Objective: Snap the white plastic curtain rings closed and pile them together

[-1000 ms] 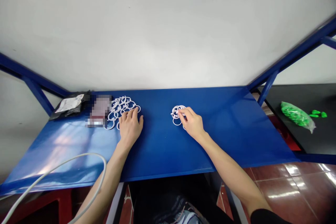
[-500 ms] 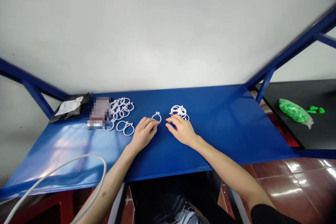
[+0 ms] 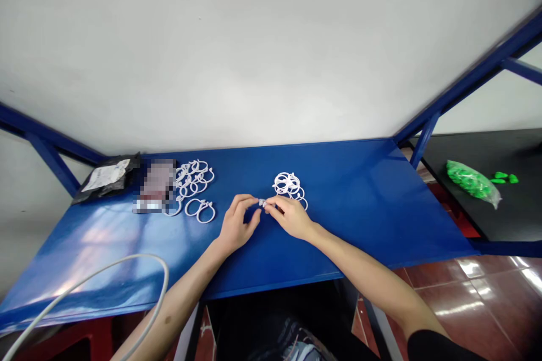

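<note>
My left hand (image 3: 237, 225) and my right hand (image 3: 288, 217) meet over the middle of the blue table (image 3: 359, 208). Both pinch one small white plastic ring (image 3: 261, 202) between their fingertips; most of the ring is hidden by the fingers. Just behind my right hand lies a small heap of white rings (image 3: 289, 186). A larger spread of white rings (image 3: 193, 186) lies to the left of my left hand, with two rings (image 3: 200, 210) nearest it.
A blurred pinkish package (image 3: 154, 186) and a black bag with a white label (image 3: 106, 176) lie at the back left. A white cable (image 3: 97, 276) loops over the front left. A green bag (image 3: 472, 182) sits on a black table to the right.
My left hand left the left pile with one ring and carried it to the middle. My right hand came off the small heap and joined it on the ring.
</note>
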Demonstrator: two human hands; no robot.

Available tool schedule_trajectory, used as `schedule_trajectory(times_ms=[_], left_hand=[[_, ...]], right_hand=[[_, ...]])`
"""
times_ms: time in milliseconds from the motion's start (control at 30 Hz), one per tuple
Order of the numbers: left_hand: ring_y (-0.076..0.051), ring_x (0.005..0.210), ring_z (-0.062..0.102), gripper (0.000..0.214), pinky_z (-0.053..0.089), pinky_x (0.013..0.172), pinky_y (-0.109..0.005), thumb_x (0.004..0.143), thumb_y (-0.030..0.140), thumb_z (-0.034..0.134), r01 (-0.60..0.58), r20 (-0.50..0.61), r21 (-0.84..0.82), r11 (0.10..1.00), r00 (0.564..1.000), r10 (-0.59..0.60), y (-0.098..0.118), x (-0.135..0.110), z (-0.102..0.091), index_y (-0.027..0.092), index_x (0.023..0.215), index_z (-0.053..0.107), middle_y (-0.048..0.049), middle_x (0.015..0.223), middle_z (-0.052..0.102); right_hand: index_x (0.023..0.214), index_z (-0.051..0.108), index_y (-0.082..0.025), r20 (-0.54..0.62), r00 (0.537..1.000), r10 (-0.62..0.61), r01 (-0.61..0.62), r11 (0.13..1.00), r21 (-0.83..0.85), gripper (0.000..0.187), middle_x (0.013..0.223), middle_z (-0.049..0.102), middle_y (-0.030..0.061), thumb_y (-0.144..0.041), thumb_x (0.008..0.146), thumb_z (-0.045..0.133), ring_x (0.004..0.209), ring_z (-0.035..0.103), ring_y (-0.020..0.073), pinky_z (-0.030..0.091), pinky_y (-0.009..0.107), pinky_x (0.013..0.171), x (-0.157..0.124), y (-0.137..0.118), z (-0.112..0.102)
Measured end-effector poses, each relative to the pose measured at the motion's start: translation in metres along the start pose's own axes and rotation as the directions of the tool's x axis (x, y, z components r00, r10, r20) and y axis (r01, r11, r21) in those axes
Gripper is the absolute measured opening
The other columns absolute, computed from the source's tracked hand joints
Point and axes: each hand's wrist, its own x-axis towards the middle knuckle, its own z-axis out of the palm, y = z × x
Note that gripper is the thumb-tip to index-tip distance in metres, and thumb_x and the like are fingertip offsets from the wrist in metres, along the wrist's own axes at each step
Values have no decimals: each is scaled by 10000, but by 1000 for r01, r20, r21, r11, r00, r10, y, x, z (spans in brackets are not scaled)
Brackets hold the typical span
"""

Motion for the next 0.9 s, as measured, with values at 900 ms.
schedule_trajectory(times_ms=[900], left_hand=[[-175,745,747,222,624,747,-300,871,388,752,519,268,-578,629,850,-454,-4,13,1,180,947,754,-41,865,774]], right_hand=[[1036,712,-222,-126,992,-23,35,995,94,226,869,755,28,-395,1034,567,713,700,148,557,274,692,0,10,10]])
